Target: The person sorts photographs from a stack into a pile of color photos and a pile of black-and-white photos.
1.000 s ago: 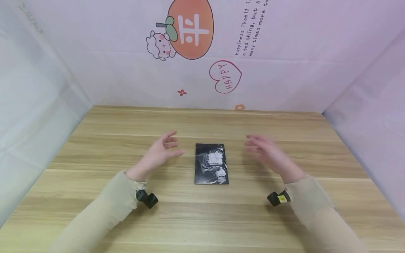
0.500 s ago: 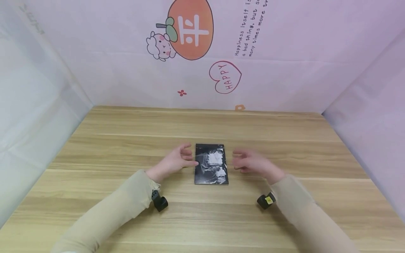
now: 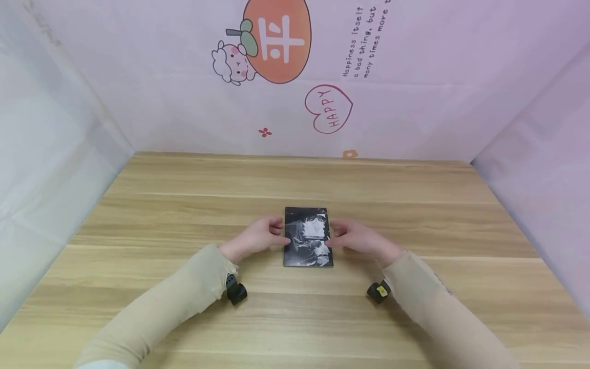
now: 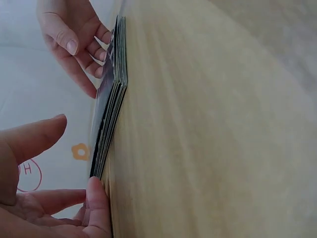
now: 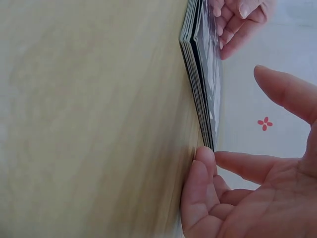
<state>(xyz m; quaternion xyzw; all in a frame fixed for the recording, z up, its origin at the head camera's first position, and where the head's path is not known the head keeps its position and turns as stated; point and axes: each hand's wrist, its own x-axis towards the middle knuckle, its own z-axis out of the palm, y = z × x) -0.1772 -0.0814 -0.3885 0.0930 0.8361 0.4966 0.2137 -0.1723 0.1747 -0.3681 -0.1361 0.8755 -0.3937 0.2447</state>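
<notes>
Left hand (image 3: pixel 255 238), right hand (image 3: pixel 357 238) closed inward (from wide apart), fingers (image 4: pixel 96 201) now touching card stack (image 3: pixel 307 237).

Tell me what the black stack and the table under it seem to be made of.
Black stack: likely thin card or plastic sheets in glossy clear wrap; layered edges and white glare show. Table: wood-grain surface, matte, possibly laminate; pale streaked planks.

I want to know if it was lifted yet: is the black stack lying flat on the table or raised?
Flat. The black stack lies on the table; fingers touch its edges.
</notes>
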